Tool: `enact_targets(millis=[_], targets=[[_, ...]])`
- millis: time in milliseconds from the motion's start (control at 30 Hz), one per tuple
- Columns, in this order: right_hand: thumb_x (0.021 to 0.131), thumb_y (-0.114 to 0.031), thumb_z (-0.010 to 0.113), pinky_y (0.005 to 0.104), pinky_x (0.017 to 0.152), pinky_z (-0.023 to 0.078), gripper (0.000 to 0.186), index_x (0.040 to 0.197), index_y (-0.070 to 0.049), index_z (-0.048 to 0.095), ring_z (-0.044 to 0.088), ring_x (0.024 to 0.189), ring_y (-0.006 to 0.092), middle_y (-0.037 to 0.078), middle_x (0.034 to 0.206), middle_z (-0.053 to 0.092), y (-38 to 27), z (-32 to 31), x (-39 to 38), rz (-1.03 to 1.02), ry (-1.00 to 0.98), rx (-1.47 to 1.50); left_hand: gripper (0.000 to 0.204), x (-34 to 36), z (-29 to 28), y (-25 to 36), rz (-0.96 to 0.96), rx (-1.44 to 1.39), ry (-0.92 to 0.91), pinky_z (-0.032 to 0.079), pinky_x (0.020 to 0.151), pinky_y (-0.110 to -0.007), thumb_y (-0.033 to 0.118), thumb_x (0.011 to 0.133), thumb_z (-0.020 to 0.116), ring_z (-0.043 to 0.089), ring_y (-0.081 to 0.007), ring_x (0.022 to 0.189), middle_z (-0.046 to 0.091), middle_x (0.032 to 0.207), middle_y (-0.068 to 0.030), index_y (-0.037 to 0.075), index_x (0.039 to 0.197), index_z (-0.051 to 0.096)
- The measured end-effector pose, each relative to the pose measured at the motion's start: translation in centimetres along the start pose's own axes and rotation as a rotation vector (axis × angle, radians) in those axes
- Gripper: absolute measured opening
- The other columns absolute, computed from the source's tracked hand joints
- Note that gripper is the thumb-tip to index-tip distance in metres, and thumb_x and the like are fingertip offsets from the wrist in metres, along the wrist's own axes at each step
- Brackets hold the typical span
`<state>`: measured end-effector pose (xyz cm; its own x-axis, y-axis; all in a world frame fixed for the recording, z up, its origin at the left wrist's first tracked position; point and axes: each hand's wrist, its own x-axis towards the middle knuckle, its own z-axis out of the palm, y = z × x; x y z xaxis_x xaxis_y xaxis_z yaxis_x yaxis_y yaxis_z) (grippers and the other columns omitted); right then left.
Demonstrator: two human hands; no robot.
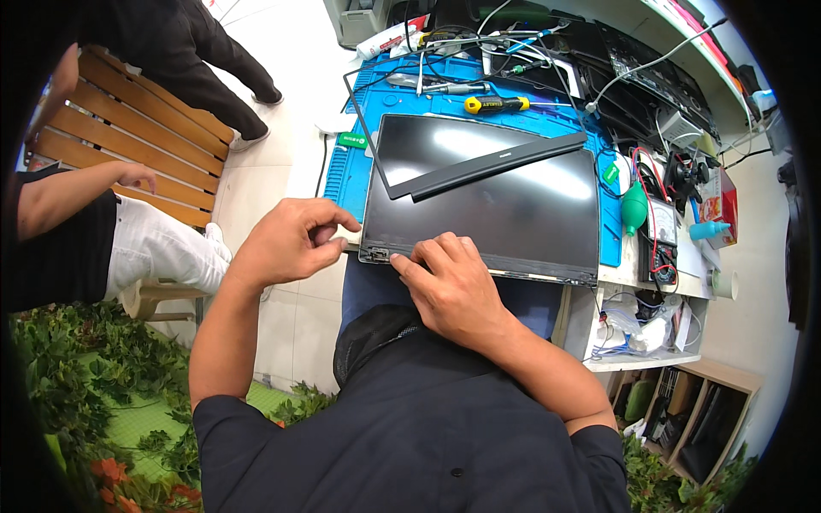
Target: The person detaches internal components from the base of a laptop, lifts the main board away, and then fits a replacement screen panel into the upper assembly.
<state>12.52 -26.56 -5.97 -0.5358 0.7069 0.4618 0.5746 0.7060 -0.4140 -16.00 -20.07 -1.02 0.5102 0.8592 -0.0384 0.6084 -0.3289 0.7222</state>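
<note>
1. The laptop screen (487,227) lies glossy face up on the blue mat (610,231) of the desk (617,274), at 12 o'clock from the person's torso.
2. Its long axis runs from between 9 and 10 o'clock to between 3 and 4; the hinge (376,255) sits at its 8 o'clock corner.
3. The black bezel (500,165) lies loose across it, the broad strip pointing toward 2 o'clock, a thin arm toward 11.
4. The left hand (295,244) is just beyond the hinge corner at 9 o'clock; its grip is spread, thumb and forefinger apart.
5. The right hand (457,291) is at the screen's near edge, around 7 o'clock, forefinger beside the hinge; its thumb is hidden, so I cannot tell whether the grip pinches anything.
6. A yellow-and-black screwdriver (498,104) lies at the screen's 12 o'clock, shaft toward 3; a green blower bulb (634,208) stands at 3 o'clock.
</note>
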Motion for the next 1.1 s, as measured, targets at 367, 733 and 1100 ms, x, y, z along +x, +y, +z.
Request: enact_targets(millis=[367,733,1100], targets=[[0.084,-0.007,0.088,0.0406,0.079,0.049,0.035,0.117,-0.001,0.076,0.064,0.091,0.0269,0.007,0.101,0.068,-1.6,-4.2,-3.6,0.041,0.145,0.044,0.049,7.8,-1.9,-2.0,-0.261,0.103,0.315,0.051,0.057,-0.031,0.044,0.097,0.083,0.064,-0.013,0.057,0.07,0.069,-0.0072,-0.006,0.096,0.082],[0.08,0.0,0.09,0.0395,0.075,0.052,0.031,0.108,-0.003,0.079,0.065,0.085,0.0279,0.008,0.095,0.072,-1.4,-6.2,-10.5,0.266,0.207,0.11,0.033,11.5,0.8,-3.7,-0.387,-0.63,0.286,0.053,0.056,-0.021,0.035,0.103,0.083,0.071,-0.0104,0.064,0.074,0.083,-0.0047,0.004,0.102,0.073],[0.08,0.003,0.087,0.04,0.076,0.053,0.032,0.111,-0.001,0.078,0.065,0.086,0.0292,0.011,0.097,0.071,-0.2,-7.3,-7.4,0.184,0.254,0.042,0.022,8.0,-0.3,-2.5,0.05,-0.769,0.34,0.06,0.065,-0.024,0.028,0.115,0.067,0.076,-0.0142,0.075,0.076,0.091,-0.0069,0.007,0.114,0.061]])
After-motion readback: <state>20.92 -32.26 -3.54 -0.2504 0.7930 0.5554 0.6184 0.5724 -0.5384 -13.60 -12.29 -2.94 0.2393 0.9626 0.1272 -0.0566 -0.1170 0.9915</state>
